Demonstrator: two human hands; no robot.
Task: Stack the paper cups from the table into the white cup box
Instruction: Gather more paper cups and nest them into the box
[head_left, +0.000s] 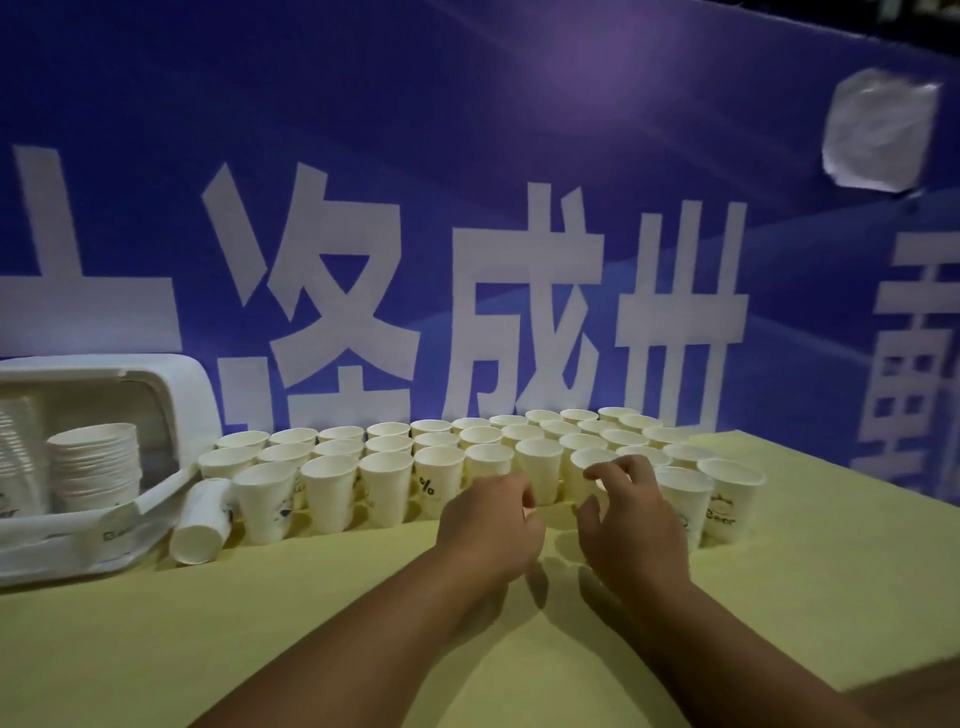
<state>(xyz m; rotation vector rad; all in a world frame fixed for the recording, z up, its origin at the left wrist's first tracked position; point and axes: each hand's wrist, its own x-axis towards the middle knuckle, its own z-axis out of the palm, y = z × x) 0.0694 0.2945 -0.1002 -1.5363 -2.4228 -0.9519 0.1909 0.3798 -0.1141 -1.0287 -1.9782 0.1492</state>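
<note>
Just beyond both hands: paper cups (488, 452) standing in rows on the bench (260, 623).
The right hand (628, 519) curls fingers and thumb round 1 front-row cup (587, 462). The left hand (488, 525) is curled just beside it; whether it pinches anything cannot be told. Well left of both hands, the white cup box (171, 379) holds a stack (96, 462), with 1 tipped cup (200, 519) just beside it.

the box (171, 374) and its far stack (15, 457) run off the left edge. the left hand (488, 519) curls its fingertips out of sight. the right hand (631, 514) covers the lower half of a cup (589, 460); its grip is unclear. the print (721, 512) on the cups is blurred.
</note>
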